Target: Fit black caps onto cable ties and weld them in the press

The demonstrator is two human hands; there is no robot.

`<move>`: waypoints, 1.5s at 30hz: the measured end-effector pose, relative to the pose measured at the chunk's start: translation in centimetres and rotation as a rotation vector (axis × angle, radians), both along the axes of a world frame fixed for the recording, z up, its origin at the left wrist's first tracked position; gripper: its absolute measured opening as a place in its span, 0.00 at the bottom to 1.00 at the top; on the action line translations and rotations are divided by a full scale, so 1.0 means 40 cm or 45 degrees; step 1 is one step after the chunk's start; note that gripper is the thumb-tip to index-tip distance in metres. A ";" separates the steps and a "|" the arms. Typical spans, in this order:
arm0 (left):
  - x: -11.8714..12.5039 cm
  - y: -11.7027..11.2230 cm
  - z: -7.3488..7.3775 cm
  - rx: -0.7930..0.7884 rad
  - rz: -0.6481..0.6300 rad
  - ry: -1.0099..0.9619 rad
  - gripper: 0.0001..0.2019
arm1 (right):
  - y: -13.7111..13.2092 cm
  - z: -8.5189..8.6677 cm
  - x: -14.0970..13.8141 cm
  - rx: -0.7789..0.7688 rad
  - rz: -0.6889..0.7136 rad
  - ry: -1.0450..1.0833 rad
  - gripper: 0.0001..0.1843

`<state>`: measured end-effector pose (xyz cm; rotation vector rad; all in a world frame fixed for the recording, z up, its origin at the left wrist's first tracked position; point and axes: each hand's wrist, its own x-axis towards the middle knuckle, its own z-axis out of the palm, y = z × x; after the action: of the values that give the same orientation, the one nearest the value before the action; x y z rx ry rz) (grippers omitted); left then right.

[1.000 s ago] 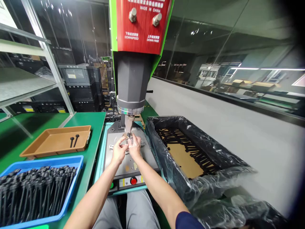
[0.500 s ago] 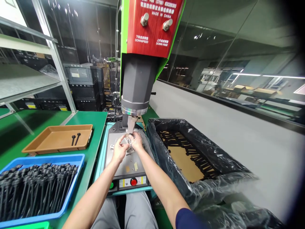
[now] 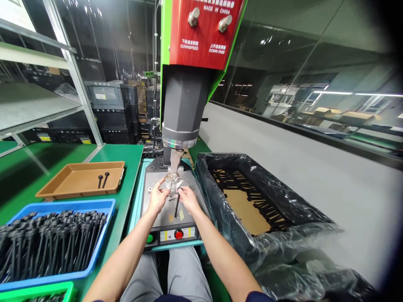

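My left hand point(image 3: 156, 196) pinches a small clear plastic piece point(image 3: 171, 183) that sits on the grey base plate point(image 3: 163, 218) under the machine's metal horn point(image 3: 175, 160). My right hand point(image 3: 189, 199) is just right of it and holds a thin black rod point(image 3: 176, 205) that hangs down from its fingers. Both hands rest above the plate, in front of the grey press head point(image 3: 183, 109).
A blue tray point(image 3: 107, 209) full of several black rods lies at the left. Behind it a brown tray point(image 3: 75, 182) holds two rods. A bin lined with black plastic point(image 3: 252, 197) stands at the right. Red point(image 3: 179, 234) and green point(image 3: 150, 238) buttons face me.
My right hand has drawn back from the clear piece toward me, now with a black rod in its fingers. The left hand stays at the piece.
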<state>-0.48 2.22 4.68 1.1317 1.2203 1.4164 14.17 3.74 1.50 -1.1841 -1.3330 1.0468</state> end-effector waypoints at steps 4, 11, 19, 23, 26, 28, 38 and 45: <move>-0.004 -0.004 -0.022 0.053 0.010 0.015 0.32 | -0.080 -0.002 0.011 -0.151 0.136 0.120 0.20; -0.039 -0.065 -0.051 0.083 0.203 0.112 0.25 | -0.167 0.018 0.007 -0.119 0.289 0.302 0.24; -0.042 -0.247 -0.028 0.131 -0.009 0.101 0.14 | -0.224 0.002 -0.054 0.120 0.260 0.253 0.28; -0.038 -0.290 0.002 0.229 -0.060 0.084 0.14 | -0.251 0.016 -0.078 0.239 0.254 0.184 0.25; -0.043 -0.304 0.013 0.223 0.022 0.096 0.13 | -0.264 0.025 -0.088 0.295 0.227 0.092 0.24; -0.051 -0.314 0.020 0.198 0.060 0.110 0.13 | -0.270 0.028 -0.092 0.287 0.249 0.058 0.25; -0.138 -0.391 0.023 0.002 0.189 -0.081 0.17 | -0.328 0.036 -0.134 0.034 0.954 -0.212 0.13; -0.215 -0.526 0.031 0.036 0.322 0.398 0.07 | -0.378 -0.017 -0.259 -0.086 1.096 0.000 0.14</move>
<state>-9.08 -18.84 5.90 1.2879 1.6153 1.4825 3.81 -11.39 0.84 -0.6274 -1.8735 1.6911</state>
